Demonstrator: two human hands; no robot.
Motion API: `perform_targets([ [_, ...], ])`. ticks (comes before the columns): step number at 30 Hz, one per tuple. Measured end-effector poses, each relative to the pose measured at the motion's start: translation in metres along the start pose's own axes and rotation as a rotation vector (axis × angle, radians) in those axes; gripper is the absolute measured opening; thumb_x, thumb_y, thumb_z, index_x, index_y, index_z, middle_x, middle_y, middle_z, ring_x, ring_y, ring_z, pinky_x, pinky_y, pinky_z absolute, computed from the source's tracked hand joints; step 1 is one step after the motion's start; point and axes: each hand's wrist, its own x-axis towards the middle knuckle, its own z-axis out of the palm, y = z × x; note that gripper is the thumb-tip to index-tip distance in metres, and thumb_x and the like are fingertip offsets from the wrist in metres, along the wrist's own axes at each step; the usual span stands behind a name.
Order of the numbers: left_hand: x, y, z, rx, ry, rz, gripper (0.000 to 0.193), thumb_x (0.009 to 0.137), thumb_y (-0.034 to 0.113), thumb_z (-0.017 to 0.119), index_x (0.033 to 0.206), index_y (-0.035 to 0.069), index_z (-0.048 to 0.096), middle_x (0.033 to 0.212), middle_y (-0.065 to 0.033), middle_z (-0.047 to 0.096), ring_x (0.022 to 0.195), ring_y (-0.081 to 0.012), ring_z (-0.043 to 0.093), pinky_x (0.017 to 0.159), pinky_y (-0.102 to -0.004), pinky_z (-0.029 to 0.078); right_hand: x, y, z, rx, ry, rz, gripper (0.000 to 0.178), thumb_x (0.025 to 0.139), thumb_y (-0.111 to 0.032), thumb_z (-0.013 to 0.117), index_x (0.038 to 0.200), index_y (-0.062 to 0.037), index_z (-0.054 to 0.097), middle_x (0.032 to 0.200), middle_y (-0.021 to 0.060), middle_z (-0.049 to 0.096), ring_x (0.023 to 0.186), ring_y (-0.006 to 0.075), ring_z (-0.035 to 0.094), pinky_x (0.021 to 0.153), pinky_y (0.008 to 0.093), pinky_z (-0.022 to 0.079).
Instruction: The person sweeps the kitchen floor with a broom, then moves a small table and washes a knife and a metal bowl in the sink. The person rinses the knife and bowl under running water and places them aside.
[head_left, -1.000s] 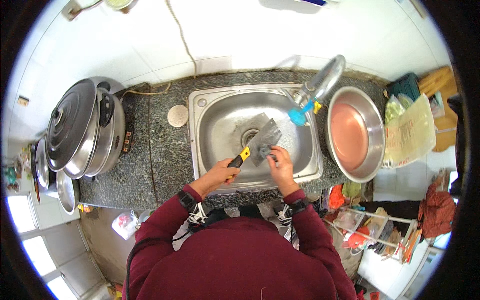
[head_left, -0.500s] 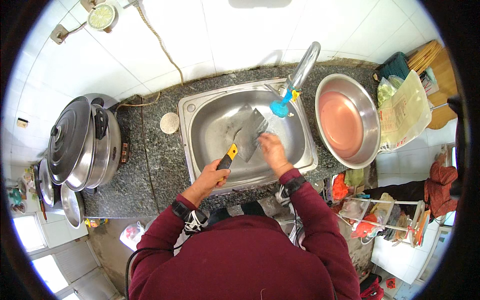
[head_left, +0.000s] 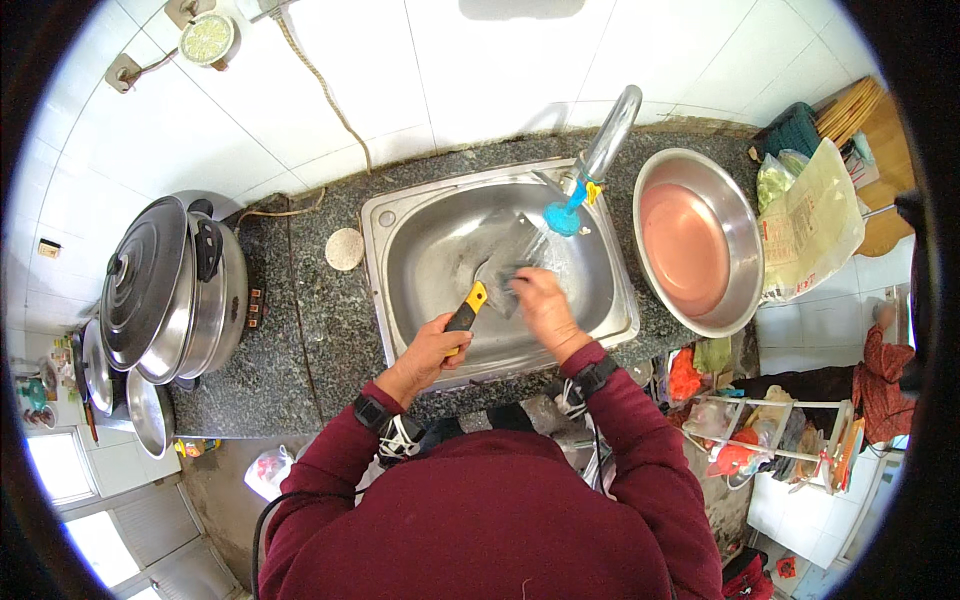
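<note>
My left hand is closed round the black-and-yellow handle of a cleaver. The broad grey blade points away from me over the steel sink, tilted toward the tap. On the blade, my right hand has its fingers bent round a small dark scrubbing pad, mostly covered by the fingers; its exact kind cannot be made out. A thin stream of water seems to fall on the blade from the blue nozzle of the tap.
Right of the sink stands a steel basin holding reddish liquid. A round pale disc lies on the granite counter to the left, near a large lidded pot. At far right, another person's sleeve shows beside a rack.
My right hand has shifted slightly toward the left along the blade, and the dark pad now shows at its fingertips. The left hand keeps its grip, moved slightly. The other person's arm has risen.
</note>
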Motion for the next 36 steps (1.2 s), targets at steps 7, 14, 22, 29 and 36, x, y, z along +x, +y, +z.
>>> perform_targets([
  [7,0.043,-0.015,-0.018,0.541,0.13,0.192,0.021,0.088,0.012,0.06,0.106,0.004,0.051,0.071,0.0002,0.05,0.053,-0.0084,0.045,0.045,-0.0245,0.032,-0.03,0.028,-0.004,0.207,0.159,0.375,0.019,0.076,-0.001,0.068,0.094,-0.004,0.068,0.102,0.0139,0.065,0.094,0.0323,0.062,0.083,0.036,0.05],
  [14,0.081,-0.025,-0.024,0.518,-0.015,-0.073,0.038,0.086,0.009,0.061,0.122,0.001,0.051,0.081,-0.0058,0.059,0.072,-0.0145,0.06,0.059,-0.0264,0.045,-0.041,-0.03,0.012,0.48,0.091,0.194,0.022,0.079,-0.001,0.066,0.101,-0.0014,0.065,0.111,0.0134,0.063,0.1,0.029,0.062,0.086,0.0351,0.05],
  [22,0.101,0.011,0.012,0.562,-0.179,0.321,0.042,0.088,0.01,0.062,0.125,-0.002,0.047,0.114,-0.016,0.058,0.098,-0.0268,0.063,0.08,-0.0354,0.056,-0.007,-0.007,0.008,0.491,0.216,0.398,0.021,0.081,-0.004,0.066,0.102,-0.0004,0.065,0.11,0.0161,0.062,0.1,0.0299,0.062,0.084,0.0355,0.051],
  [29,0.173,-0.004,0.009,-0.177,-0.028,0.154,0.05,0.087,0.012,0.067,0.128,-0.002,0.041,0.112,-0.0146,0.057,0.096,-0.0289,0.061,0.077,-0.0419,0.054,0.014,-0.006,-0.002,0.454,0.328,0.452,0.022,0.08,-0.003,0.066,0.102,-0.0012,0.066,0.107,0.0162,0.064,0.1,0.0327,0.062,0.089,0.0361,0.049],
  [36,0.165,-0.001,0.018,0.096,0.057,0.194,0.041,0.099,0.033,0.049,0.125,0.001,0.044,0.115,-0.0118,0.055,0.103,-0.0283,0.058,0.08,-0.0466,0.053,0.012,-0.011,-0.002,0.38,0.295,0.277,0.022,0.08,0.0,0.065,0.102,-0.0007,0.067,0.105,0.0137,0.065,0.097,0.0267,0.063,0.086,0.0318,0.049],
])
